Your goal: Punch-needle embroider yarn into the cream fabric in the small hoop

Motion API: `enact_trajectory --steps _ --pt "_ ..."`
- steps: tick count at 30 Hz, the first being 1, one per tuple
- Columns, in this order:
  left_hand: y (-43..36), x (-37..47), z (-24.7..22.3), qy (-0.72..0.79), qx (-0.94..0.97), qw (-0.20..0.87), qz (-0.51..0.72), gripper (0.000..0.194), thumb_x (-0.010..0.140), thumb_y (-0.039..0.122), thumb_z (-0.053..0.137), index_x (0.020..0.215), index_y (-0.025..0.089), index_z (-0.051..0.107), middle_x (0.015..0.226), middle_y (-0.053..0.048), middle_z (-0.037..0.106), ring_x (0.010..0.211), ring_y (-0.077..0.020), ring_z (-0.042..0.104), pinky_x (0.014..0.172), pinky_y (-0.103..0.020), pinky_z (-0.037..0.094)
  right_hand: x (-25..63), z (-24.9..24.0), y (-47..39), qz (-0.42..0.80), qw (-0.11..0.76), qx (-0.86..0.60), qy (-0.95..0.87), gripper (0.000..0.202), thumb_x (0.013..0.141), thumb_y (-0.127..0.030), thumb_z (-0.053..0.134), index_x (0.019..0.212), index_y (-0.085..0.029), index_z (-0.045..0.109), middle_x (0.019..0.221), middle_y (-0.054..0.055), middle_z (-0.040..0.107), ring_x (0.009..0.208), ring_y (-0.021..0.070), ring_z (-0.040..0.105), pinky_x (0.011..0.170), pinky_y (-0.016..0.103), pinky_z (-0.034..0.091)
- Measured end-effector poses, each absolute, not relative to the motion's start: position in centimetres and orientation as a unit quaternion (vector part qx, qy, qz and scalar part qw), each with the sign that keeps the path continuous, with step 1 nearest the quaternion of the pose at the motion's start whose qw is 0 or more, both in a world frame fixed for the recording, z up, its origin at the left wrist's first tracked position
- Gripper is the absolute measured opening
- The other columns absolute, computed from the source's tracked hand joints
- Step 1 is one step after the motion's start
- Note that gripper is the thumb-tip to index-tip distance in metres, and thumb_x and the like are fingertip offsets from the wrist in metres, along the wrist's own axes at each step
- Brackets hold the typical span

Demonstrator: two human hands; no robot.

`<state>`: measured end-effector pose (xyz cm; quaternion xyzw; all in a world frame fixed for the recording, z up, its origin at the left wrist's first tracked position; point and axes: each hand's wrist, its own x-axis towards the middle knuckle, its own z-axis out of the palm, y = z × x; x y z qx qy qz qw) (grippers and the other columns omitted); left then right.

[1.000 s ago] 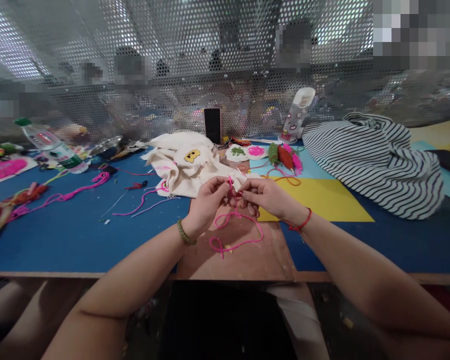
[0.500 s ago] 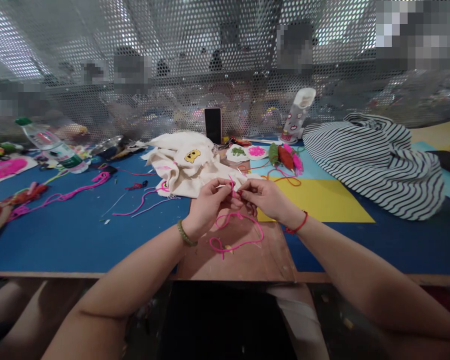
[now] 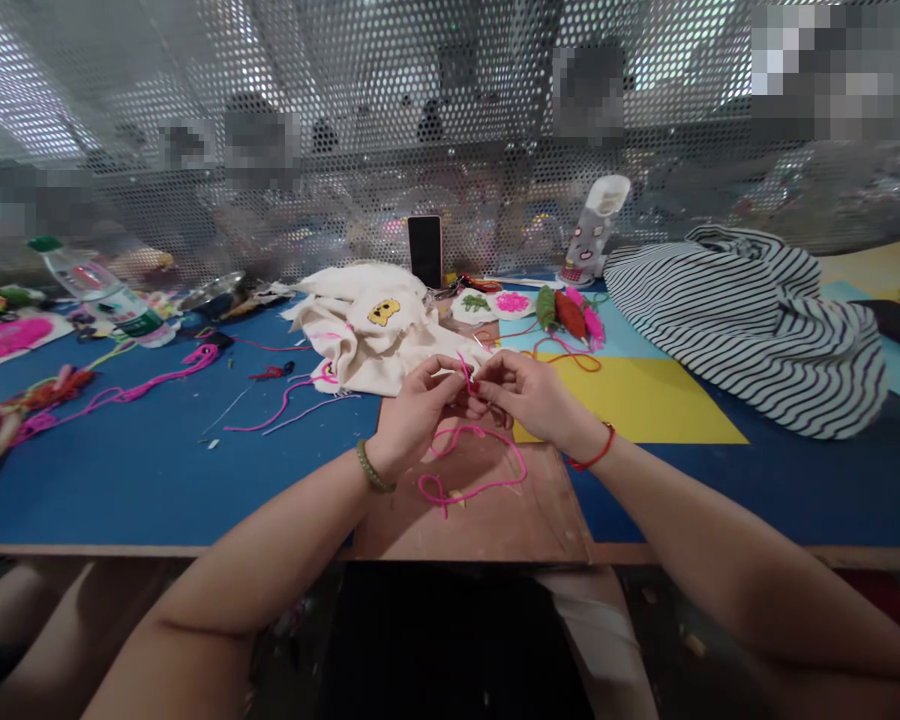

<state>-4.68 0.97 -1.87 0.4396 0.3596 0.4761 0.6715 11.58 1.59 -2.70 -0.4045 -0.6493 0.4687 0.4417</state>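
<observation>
My left hand [image 3: 415,412] and my right hand [image 3: 534,398] meet over the middle of the table, fingertips pinched together on one end of a pink yarn strand [image 3: 471,485]. The rest of the yarn hangs down and lies looped on the brown board [image 3: 487,520] below my hands. Whether a needle is between my fingers is too small to tell. A cream cloth [image 3: 367,325] with a yellow patch lies just behind my left hand.
A striped bag [image 3: 750,320] lies at the right, a yellow sheet [image 3: 645,400] beside my right hand. A phone [image 3: 424,250] leans on the perforated screen. Embroidered patches [image 3: 495,303], yarn bundles [image 3: 570,312], loose pink yarn [image 3: 135,385] and a water bottle [image 3: 101,290] sit farther back and left.
My hands have shifted very slightly, with small finger movements on the yarn end. The looped yarn on the board has barely moved.
</observation>
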Motion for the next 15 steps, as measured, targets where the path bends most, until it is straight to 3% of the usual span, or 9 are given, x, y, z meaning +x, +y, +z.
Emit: enact_trajectory --steps 6,15 --pt "1.3 -4.5 -2.5 0.368 0.478 0.639 0.477 0.021 0.079 0.025 0.071 0.084 0.017 0.052 0.067 0.001 0.065 0.055 -0.0104 0.064 0.060 -0.025 0.057 11.8 -2.6 1.2 0.360 0.421 -0.430 -0.713 0.014 0.080 -0.032 0.064 0.084 -0.020 0.057 0.075 0.002 0.066 0.063 0.0136 0.062 0.059 0.028 0.049" --pt "1.1 -4.3 -2.5 0.378 0.495 0.628 0.467 0.023 0.079 0.029 0.069 0.084 0.018 0.050 0.066 0.001 0.066 0.055 -0.0102 0.064 0.058 -0.025 0.056 11.6 -1.7 0.7 0.247 0.401 -0.458 -0.754 0.004 0.079 -0.021 0.059 0.077 -0.019 0.056 0.071 0.001 0.064 0.061 0.0122 0.057 0.061 0.027 0.044"
